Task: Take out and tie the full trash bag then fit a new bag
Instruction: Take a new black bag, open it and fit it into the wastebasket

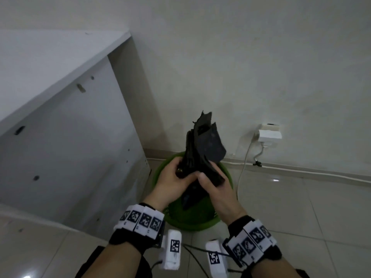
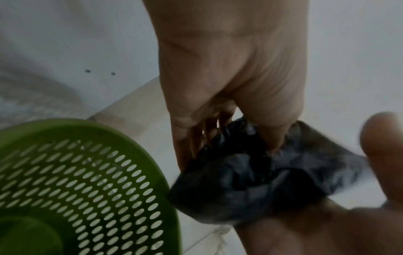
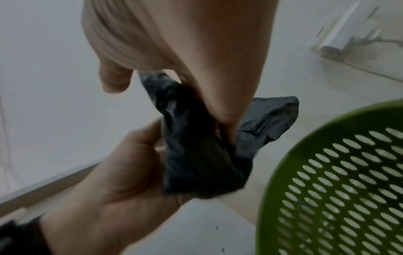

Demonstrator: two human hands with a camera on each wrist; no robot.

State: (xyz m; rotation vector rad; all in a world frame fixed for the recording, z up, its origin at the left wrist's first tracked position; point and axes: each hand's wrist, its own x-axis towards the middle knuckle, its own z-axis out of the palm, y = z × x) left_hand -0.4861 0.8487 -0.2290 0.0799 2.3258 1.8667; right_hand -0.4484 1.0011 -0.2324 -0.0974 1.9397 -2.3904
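A crumpled, still folded black trash bag (image 1: 204,141) sticks up between both hands, right above the green perforated bin (image 1: 192,225) on the floor. My left hand (image 1: 180,173) grips the bag's lower part from the left. My right hand (image 1: 204,177) pinches it from the right, thumb on top. In the left wrist view the left hand (image 2: 229,138) curls its fingers into the bag (image 2: 250,176), beside the bin (image 2: 65,172). From the right wrist, the right hand (image 3: 218,120) pinches the bag (image 3: 196,151). The bin (image 3: 338,181) shows bare mesh with no liner.
A white cabinet (image 1: 70,127) stands close on the left, its side panel next to the bin. On the wall to the right a white plug adapter (image 1: 269,134) sits in a socket, its cable (image 1: 244,167) hanging down to the tiled floor.
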